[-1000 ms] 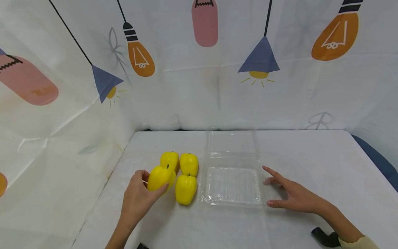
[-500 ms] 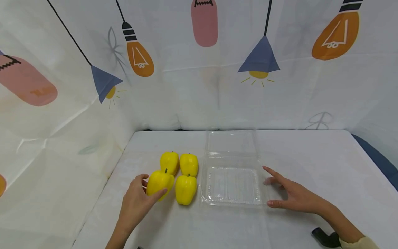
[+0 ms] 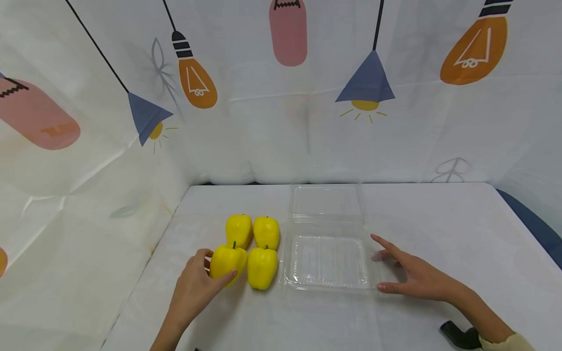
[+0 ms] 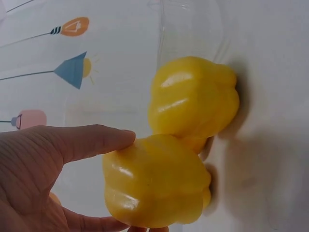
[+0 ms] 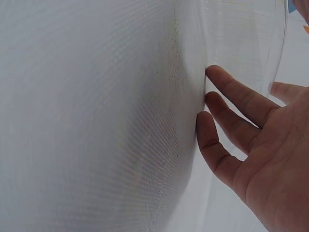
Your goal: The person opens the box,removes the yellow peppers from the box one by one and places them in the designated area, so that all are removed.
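Note:
My left hand [image 3: 193, 287] grips a yellow bell pepper [image 3: 227, 263], thumb on its near side and fingers round its far left side. In the left wrist view this bell pepper [image 4: 154, 183] sits between thumb and fingertips, close beside another bell pepper [image 4: 193, 99]. Several such peppers stand grouped on the table, among them a front one [image 3: 262, 268] and a back one [image 3: 239, 230]. Right of them lies a clear plastic clamshell container [image 3: 329, 263], its lid folded back. With fingers spread, my right hand [image 3: 417, 278] rests at the container's right edge; fingertips [image 5: 219, 75] touch the tabletop.
A white cloth covers the table [image 3: 439, 219]. Behind it hangs a white curtain [image 3: 263, 136] printed with lamps and bulbs. A black curved object [image 3: 458, 335] lies beside the right sleeve [image 3: 509, 342].
The left hand has lowered the gripped bell pepper toward the table, beside the front pepper. My right hand and the container have stayed in place.

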